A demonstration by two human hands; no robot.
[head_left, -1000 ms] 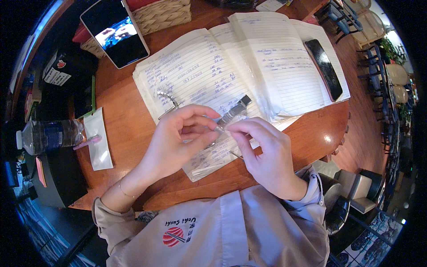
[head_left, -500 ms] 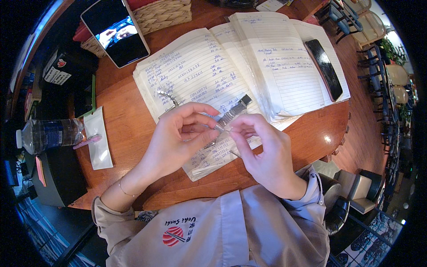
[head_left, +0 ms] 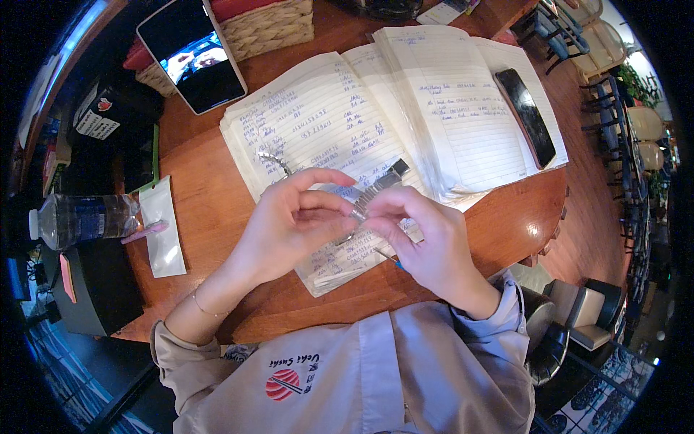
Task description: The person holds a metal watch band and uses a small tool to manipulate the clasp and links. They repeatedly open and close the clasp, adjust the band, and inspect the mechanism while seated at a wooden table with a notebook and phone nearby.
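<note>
Metal band (head_left: 373, 191): fingers (head_left: 322, 176) are hiding part.
Basket (head_left: 275, 32), worktop's (head_left: 202, 217) far edge: view's top is cutting it off.

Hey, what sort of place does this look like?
Probably a restaurant or café: rows of chairs line the right, an emblem marks the wearer's shirt, and a handwritten ledger lies open.

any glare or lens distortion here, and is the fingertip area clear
Head view: glare on the wooden table toward its right edge and on the white packet; head view: fisheye bending, with black corners; head view: where the left hand and right hand meet, details are too small to tell.
</note>
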